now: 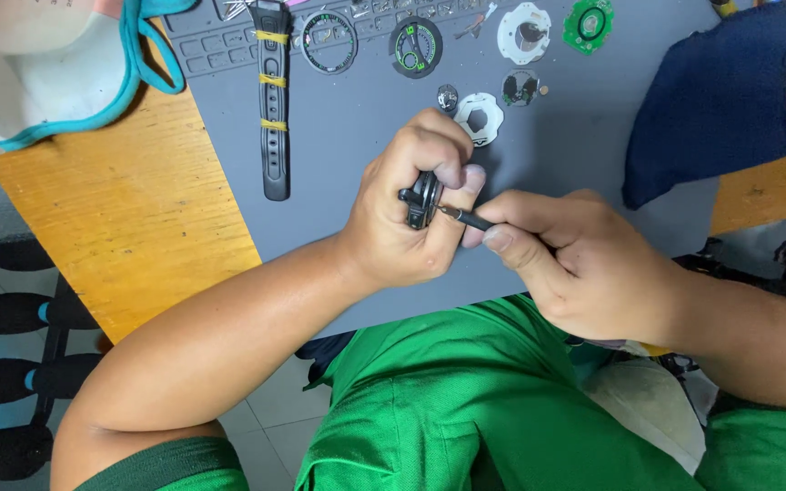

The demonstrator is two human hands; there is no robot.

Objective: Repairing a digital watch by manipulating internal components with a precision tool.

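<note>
With strap (274, 100), rings and plates already laid out far on the mat (366, 155), the left hand (402, 214) gripped the watch case (423, 198) while the right hand (584, 264) pinched a small screwdriver (466, 218) into it.

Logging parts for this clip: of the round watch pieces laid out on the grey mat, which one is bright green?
The green ring-shaped piece at the far right of the top row. The round pieces beside it are white or black, and the white one lies nearer the hands.

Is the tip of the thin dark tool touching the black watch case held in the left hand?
Touching. The head view shows the tool in the right hand running straight to the watch case in the left hand, no gap.
</note>
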